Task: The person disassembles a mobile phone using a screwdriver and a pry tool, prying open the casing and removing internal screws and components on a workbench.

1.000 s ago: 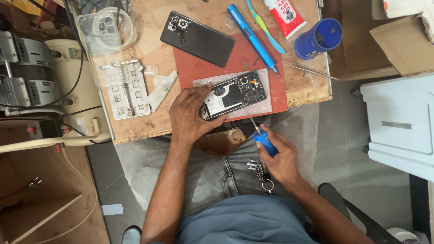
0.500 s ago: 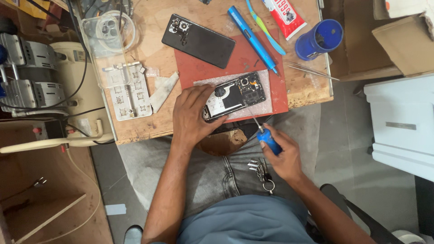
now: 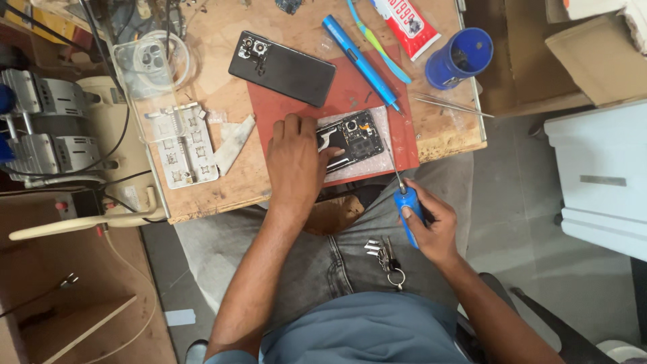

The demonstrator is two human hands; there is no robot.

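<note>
Left hand (image 3: 294, 165) lies flat, fingers spread, pinning the opened black smartphone with exposed circuit board (image 3: 354, 138) on the red rubber work mat (image 3: 283, 111) at the bench's front edge. Right hand (image 3: 431, 226) is fisted around a blue-handled precision screwdriver (image 3: 406, 202), tip at the phone's near corner. Phone looks light, stiff, fragile inside: hold by the frame edges. Detached black back cover (image 3: 282, 67) lies just beyond.

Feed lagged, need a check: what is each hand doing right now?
Left hand: spread flat, pressing down the opened phone on the red mat.
Right hand: closed around the blue screwdriver.
</note>
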